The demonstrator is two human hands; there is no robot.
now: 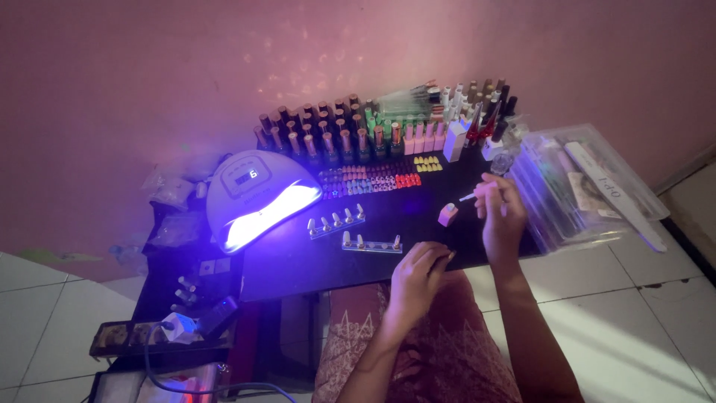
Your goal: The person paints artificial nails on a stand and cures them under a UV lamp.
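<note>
Scene: a person sits at a low black table [298, 261], seen from above in dim pink light, with a nail lamp glowing violet at centre left.
Right hand: the right hand [501, 216], at centre right of the frame, is closed around a thin polish brush [472, 195] whose pale tip points left.
Left hand: the left hand [419, 276], at lower centre on the table's near edge, has its fingers curled in; it seems to pinch something small, perhaps a nail tip, but I cannot tell for sure.
Polish bottle: a small pink open bottle [447, 214] stands just left of the brush tip, above and right of the left hand, between the two hands.
Doing it well: in my judgement, the brush should be wiped on the bottle neck so it does not drip, and the left hand kept braced on the table edge for a steady stroke.
Nail tips: two clear holder strips with pale tips [335, 222] [371, 242] lie left of the hands, well apart from the right hand.
Lamp: the white domed lamp [257, 194] sits at centre left.
Behind: rows of polish bottles [350, 127] line the upper centre; a clear plastic box [582, 186] sits at right, just beside the right hand.
</note>
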